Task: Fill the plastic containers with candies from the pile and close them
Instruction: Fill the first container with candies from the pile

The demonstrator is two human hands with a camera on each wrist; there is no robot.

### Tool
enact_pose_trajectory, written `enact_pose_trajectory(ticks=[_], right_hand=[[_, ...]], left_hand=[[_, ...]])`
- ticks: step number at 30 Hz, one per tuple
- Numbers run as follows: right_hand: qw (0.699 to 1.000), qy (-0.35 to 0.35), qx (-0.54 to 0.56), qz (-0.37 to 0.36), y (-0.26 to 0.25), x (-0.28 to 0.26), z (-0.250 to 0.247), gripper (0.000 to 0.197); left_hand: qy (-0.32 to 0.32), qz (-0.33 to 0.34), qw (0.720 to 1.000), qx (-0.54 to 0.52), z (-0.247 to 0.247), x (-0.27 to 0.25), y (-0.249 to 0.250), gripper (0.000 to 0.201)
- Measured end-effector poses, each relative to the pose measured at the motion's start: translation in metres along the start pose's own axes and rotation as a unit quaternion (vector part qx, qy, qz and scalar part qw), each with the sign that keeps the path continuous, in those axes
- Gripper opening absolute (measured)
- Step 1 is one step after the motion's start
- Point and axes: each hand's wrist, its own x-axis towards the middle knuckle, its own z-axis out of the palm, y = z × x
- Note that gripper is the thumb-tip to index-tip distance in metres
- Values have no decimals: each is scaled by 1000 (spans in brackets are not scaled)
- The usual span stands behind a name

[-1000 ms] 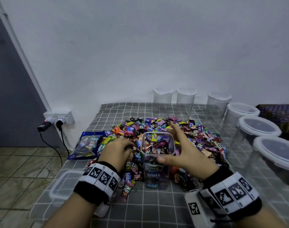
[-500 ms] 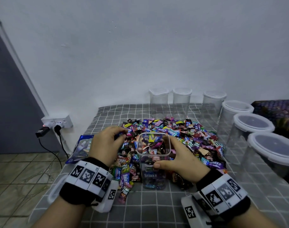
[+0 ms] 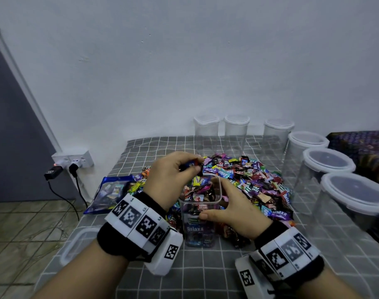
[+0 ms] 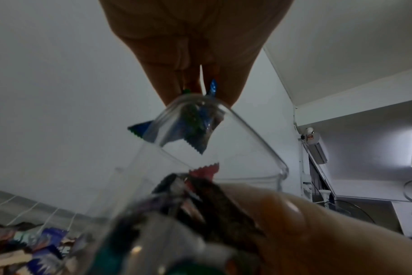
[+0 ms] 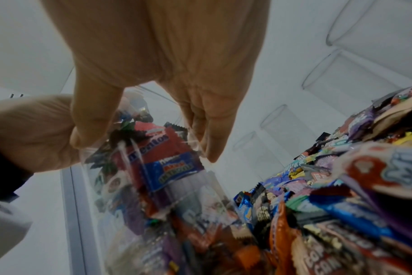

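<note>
A clear square plastic container (image 3: 200, 214), nearly full of wrapped candies, stands on the checked cloth in front of the candy pile (image 3: 249, 180). My right hand (image 3: 231, 209) grips its right side, thumb on the near wall and fingers round the far edge (image 5: 209, 141). My left hand (image 3: 177, 173) hovers over the container's open mouth, its fingers pinching a few candies (image 3: 191, 164). In the left wrist view the candies (image 4: 200, 119) hang from the fingertips behind the container's rim (image 4: 247, 141).
Several empty lidded clear containers (image 3: 329, 169) line the back and right of the table. A loose lid (image 3: 76, 244) lies at the table's left edge beside a blue candy bag (image 3: 110, 193). A wall socket with plugs (image 3: 69, 161) is at the left.
My left hand has lifted from the pile with candies and moved right, over the container's mouth. My right hand's fingers have closed round the container's far edge.
</note>
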Motion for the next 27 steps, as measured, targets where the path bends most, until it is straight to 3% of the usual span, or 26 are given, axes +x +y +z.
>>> enact_pose_trajectory(ticks=[6,15,19,24,27], right_hand=[[1000,1,-1,0,1,0,1,66],[1000,8,16,-5,0,0,2,66],[1000,5,13,-3,0,0,1,66],[1000,-6,-1,-1,-4,0,0,63],[996,-34,-86,12,-3,-2,-8,72]], left_hand=[[-53,0,998,20,5,-5,-5,35],[-33,-6,999,-1,-1,-5,-4,19],[-38,-9,999,-29,-1,-8,-3,17],[1,-28,999,-43,-12,-8,-4,21],[-4,-55,998,9,-28,-9,-12,17]])
